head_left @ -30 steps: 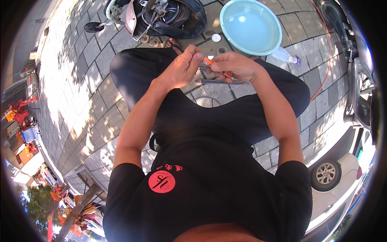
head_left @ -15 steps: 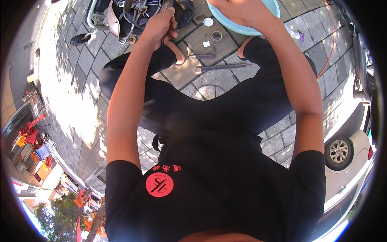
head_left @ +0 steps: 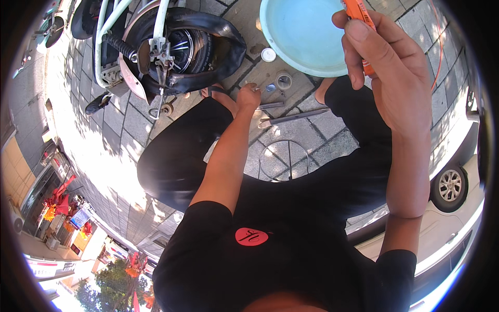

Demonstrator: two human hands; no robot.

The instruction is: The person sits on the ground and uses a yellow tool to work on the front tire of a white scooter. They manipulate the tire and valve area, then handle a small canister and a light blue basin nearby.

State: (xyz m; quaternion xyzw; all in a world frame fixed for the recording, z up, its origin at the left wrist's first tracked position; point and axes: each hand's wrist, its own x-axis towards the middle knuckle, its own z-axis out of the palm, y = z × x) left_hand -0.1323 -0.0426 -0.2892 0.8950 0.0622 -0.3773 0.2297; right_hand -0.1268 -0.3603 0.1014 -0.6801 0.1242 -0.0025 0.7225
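In my raised right hand is a slim orange tube, gripped between thumb and fingers; its upper end runs out of view. My left hand is low over the paving by my left foot, fingers closed. Whatever they pinch is too small to make out. Just right of that hand lies a small bluish square patch, beside an open round tin. A white round lid rests a little farther off. At left, a black inner tube bulges out beside a wheel.
A light blue basin stands at the far side. Two flat metal bars lie on the paving between my legs, near a round cover. The pale green bike frame is at far left; a white car is at right.
My left hand has come down from beside the wheel to the paving near the tin. My right hand has moved from the basin nearer to me, now showing an orange tube. The view has shifted.
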